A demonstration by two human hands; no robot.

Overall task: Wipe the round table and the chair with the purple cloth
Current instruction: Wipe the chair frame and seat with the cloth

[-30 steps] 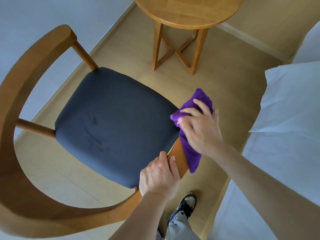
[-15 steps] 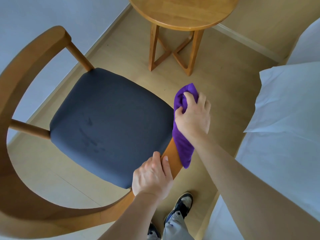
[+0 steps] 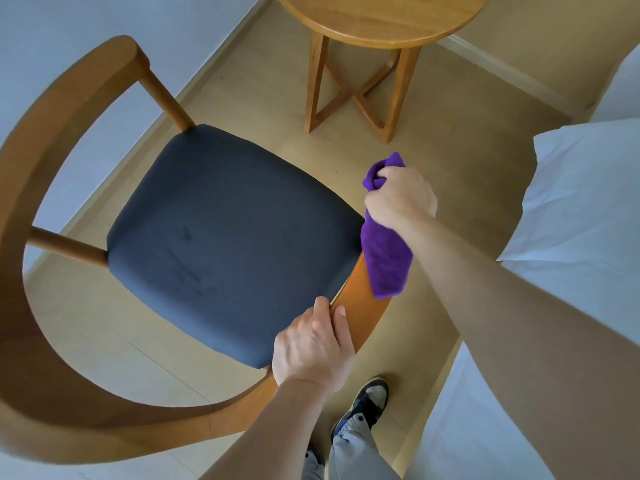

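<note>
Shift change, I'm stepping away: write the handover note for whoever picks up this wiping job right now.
Left hand grips the chair's wooden arm.
Right hand holds the bunched purple cloth, whose loose end hangs over that arm's tip beside the dark seat cushion.
Round table stands beyond the chair, nothing on its visible part.
Whether the table is wiped cannot be told. Left: the rest of the chair frame.

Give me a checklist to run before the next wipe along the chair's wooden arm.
1. Right hand holds the cloth in a firm grip: ok.
2. Left hand steadies the chair by its arm: ok.
3. Cloth touching the wood: ok, its lower part lies over the arm.
4. Left fingers out of the cloth's path: not ok, they lie on the arm just below the cloth.
5. Wood under the cloth clean: cannot tell.
</note>
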